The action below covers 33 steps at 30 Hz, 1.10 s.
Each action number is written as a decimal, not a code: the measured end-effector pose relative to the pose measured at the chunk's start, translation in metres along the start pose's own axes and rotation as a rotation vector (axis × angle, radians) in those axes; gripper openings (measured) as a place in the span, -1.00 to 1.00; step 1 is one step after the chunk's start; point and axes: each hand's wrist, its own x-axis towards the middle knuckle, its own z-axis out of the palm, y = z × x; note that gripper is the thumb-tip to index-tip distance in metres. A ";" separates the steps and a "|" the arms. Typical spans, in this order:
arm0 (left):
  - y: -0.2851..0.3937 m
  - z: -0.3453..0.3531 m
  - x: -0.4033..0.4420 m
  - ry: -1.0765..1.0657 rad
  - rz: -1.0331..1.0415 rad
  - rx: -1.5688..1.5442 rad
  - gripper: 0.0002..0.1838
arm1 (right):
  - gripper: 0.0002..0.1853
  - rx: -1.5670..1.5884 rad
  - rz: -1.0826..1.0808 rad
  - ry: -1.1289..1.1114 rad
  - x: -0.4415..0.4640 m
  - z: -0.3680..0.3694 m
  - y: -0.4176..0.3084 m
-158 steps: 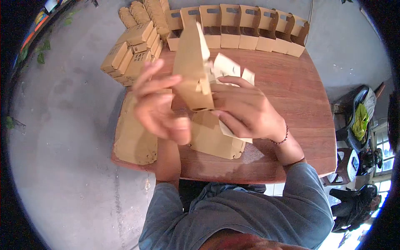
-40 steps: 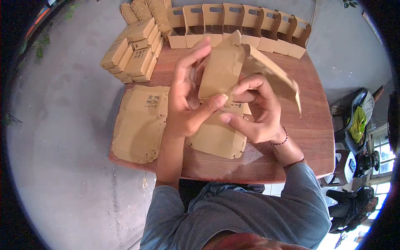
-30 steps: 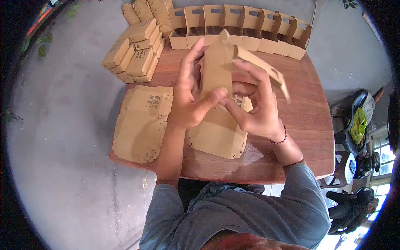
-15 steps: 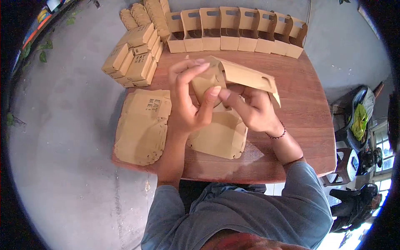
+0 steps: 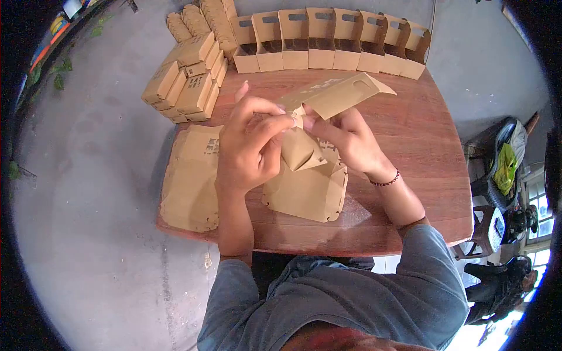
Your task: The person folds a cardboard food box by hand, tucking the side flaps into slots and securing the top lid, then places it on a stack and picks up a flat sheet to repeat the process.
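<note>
A brown cardboard carrier box [image 5: 345, 95], partly folded and with a handle slot in its long panel, is held above the middle of the table. My left hand [image 5: 250, 143] pinches a small flap of it between thumb and fingers. My right hand [image 5: 354, 145] grips the same corner from the other side, its thumb beside the left fingertips and its other fingers partly hidden by the panel. The box is tilted, its folded end hanging down. Below it lie flat cardboard blanks [image 5: 307, 199]. Left of my left forearm is another pile of flat blanks [image 5: 188, 178] with printed lettering.
Along the back edge of the wooden table [image 5: 410, 164] stands a row of folded carrier boxes [image 5: 322, 58]. Closed printed boxes [image 5: 196, 96] are stacked at the back left, near nested cardboard pieces [image 5: 216, 26]. A plastic stool [image 5: 487, 231] stands to the right.
The box has turned and tilted in my hands, its slotted panel swinging up and its folded end now pointing down. My left hand has moved slightly left, and its fingers have closed on a flap.
</note>
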 end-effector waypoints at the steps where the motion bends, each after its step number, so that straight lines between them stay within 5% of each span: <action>1: 0.001 -0.003 0.000 0.000 -0.001 0.001 -0.73 | -0.71 0.001 0.001 -0.001 0.000 0.002 0.000; 10: 0.012 -0.013 0.002 -0.126 0.038 0.246 -0.71 | -0.65 0.164 -0.016 -0.066 0.005 0.002 0.011; 12: 0.016 -0.012 0.003 -0.100 0.028 0.319 -0.73 | -0.64 0.393 0.116 -0.141 0.009 0.001 0.019; 33: 0.026 -0.016 0.008 -0.071 0.100 0.311 -0.80 | -0.76 0.717 0.214 -0.165 0.003 0.006 0.012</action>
